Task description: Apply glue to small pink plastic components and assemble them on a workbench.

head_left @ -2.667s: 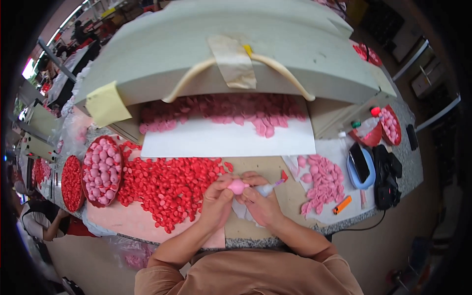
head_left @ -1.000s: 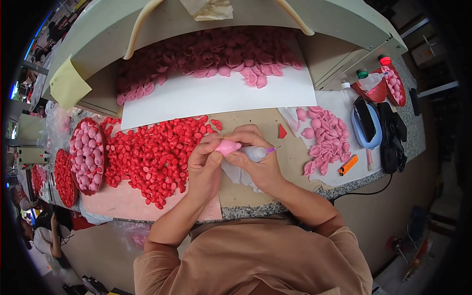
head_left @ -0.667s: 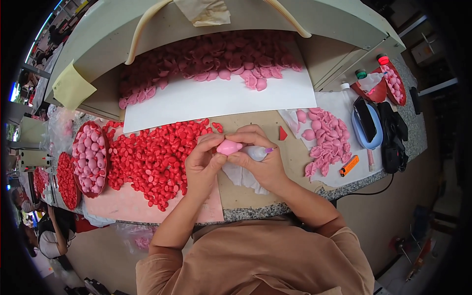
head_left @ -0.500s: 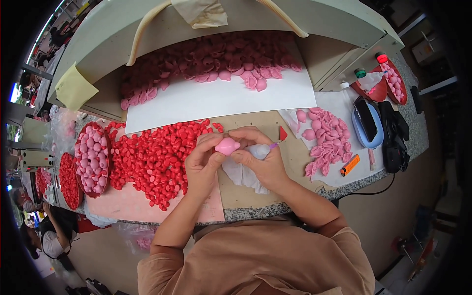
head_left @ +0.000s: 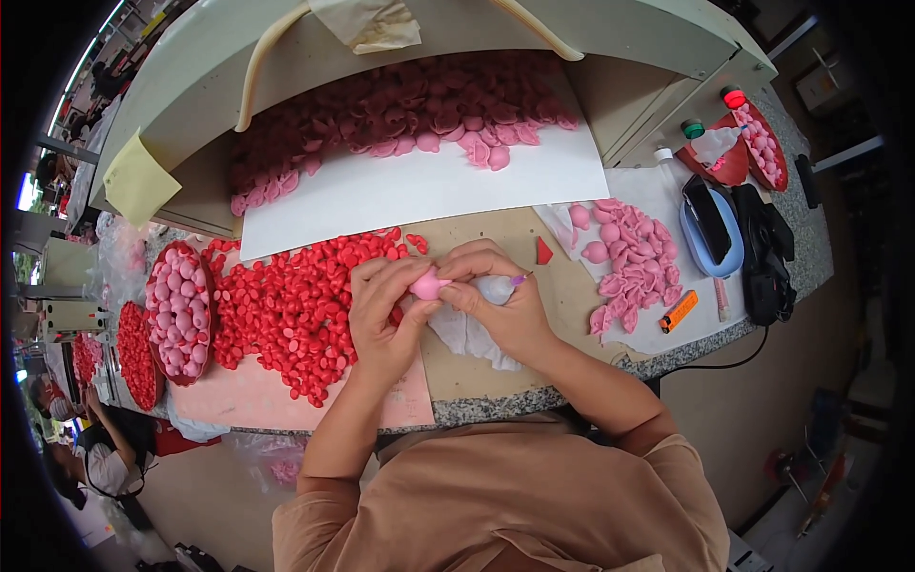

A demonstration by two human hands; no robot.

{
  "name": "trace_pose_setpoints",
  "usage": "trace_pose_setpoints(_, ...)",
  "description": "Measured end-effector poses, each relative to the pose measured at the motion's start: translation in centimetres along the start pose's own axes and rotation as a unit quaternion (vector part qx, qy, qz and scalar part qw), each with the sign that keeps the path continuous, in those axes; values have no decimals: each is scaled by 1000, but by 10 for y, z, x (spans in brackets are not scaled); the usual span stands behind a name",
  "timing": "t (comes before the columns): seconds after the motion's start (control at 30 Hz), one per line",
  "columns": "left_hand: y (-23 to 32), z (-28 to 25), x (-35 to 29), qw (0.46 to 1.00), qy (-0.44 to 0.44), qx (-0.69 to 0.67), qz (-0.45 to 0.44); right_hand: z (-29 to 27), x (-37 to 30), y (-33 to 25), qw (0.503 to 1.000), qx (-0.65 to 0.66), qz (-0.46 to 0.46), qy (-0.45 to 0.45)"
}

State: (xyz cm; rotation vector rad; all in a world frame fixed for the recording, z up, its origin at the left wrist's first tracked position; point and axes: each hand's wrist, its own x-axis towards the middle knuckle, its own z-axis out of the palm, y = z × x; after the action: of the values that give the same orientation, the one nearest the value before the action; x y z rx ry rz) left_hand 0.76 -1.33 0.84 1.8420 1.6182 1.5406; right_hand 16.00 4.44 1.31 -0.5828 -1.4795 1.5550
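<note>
Between both hands is a small round pink plastic piece [head_left: 428, 285], with a narrow point on its right side. My left hand [head_left: 383, 310] has fingers and thumb closed round its left part. The thumb and fingertips of my right hand [head_left: 503, 313] pinch its right end. That hand also keeps a small translucent squeeze bottle [head_left: 495, 289] with a purple tip in its palm. Beneath the right hand lies a crumpled white cloth [head_left: 477, 345]. Just left of my left hand spreads a heap of small red pieces [head_left: 295, 310].
Pink shells [head_left: 634, 262] lie on white paper at the right, near an orange cutter [head_left: 679, 312] and a blue tray [head_left: 729, 253] holding a phone. A grey cabinet [head_left: 658, 48] with more pink pieces stands behind. At left, a red bowl [head_left: 212, 319] holds pink balls.
The pink piece has been turned in my fingers and shifted slightly left. My left fingers now cover more of it. The whole view has moved a little.
</note>
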Motion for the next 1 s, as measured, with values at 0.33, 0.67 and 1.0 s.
trace_pose_setpoints(0.33, 1, 0, 1, 1000, -3, 5, 1, 3, -2, 5, 999, 43, 22, 16)
trace_pose_setpoints(0.67, -1, 4, 0, 999, -12, -41, -26, 2, -1, 4, 999, 29, 19, 16)
trace_pose_setpoints(1.0, -9, 10, -8, 916, -23, -363, -168, -5, 1, 0, 994, -94, -63, -8)
